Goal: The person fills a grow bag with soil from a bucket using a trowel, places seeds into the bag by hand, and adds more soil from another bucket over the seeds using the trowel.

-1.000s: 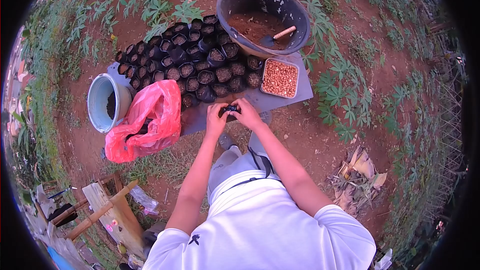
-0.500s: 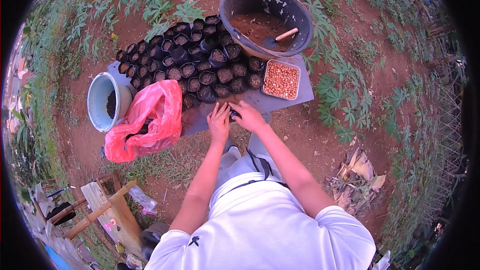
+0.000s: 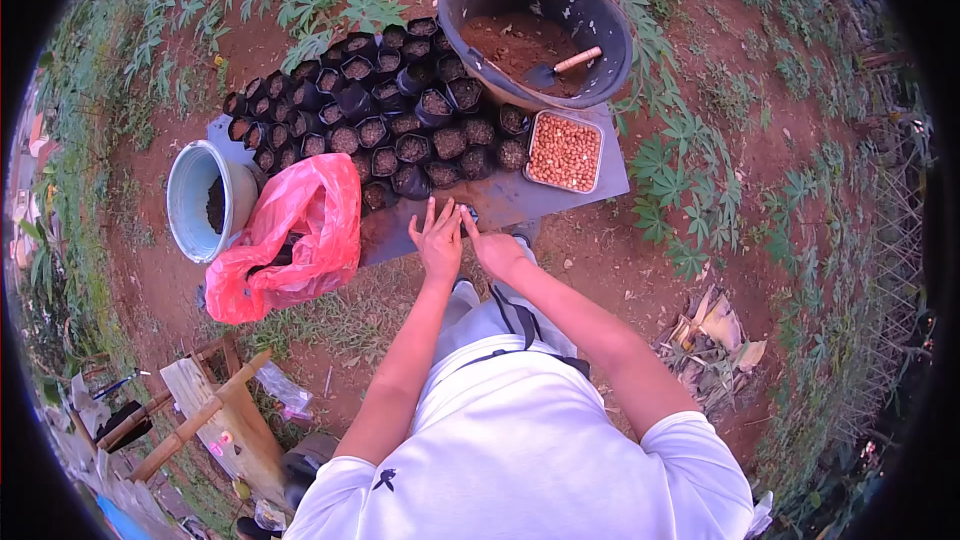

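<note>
My left hand [image 3: 438, 243] is over the front edge of the grey board, its fingers stretched and spread apart. Beside it, my right hand [image 3: 494, 250] has its fingers bent around a small black plastic bag [image 3: 471, 211], mostly hidden by the fingers. The two hands touch or nearly touch at the fingertips. Just beyond them stand rows of black planting bags [image 3: 412, 149] filled with soil. To the right of these sits a clear square tub of brown seeds or kernels [image 3: 565, 152].
A big black bucket [image 3: 478, 65] at the back holds reddish soil and a trowel [image 3: 566, 66] with a wooden handle. Left on the grey board [image 3: 503, 198] are a pale blue bucket [image 3: 240, 195] and a red plastic bag [image 3: 325, 205]. Leafy plants [image 3: 670, 185] grow around.
My left hand's fingers have spread and lifted from the black bag. The right hand has shifted slightly down and right. The view has moved a little.
</note>
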Demonstrator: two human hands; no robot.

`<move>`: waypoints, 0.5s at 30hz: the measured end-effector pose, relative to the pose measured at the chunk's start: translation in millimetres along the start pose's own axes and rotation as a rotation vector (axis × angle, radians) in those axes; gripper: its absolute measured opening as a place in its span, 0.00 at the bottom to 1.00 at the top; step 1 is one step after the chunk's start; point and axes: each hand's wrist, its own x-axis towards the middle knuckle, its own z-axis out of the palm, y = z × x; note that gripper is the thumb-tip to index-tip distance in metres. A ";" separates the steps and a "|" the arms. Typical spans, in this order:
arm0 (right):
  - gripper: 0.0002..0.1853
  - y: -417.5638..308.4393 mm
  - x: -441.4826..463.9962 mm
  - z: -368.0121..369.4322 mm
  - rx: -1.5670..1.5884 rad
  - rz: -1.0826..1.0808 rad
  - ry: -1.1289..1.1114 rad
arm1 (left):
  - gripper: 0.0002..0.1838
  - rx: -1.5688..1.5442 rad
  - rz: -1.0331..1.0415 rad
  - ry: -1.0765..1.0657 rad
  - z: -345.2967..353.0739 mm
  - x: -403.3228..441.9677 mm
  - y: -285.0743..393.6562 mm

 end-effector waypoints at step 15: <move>0.57 7.1 -1.6 -8.1 0.193 0.002 -0.053 | 0.16 -0.093 -0.136 0.090 4.7 4.5 10.2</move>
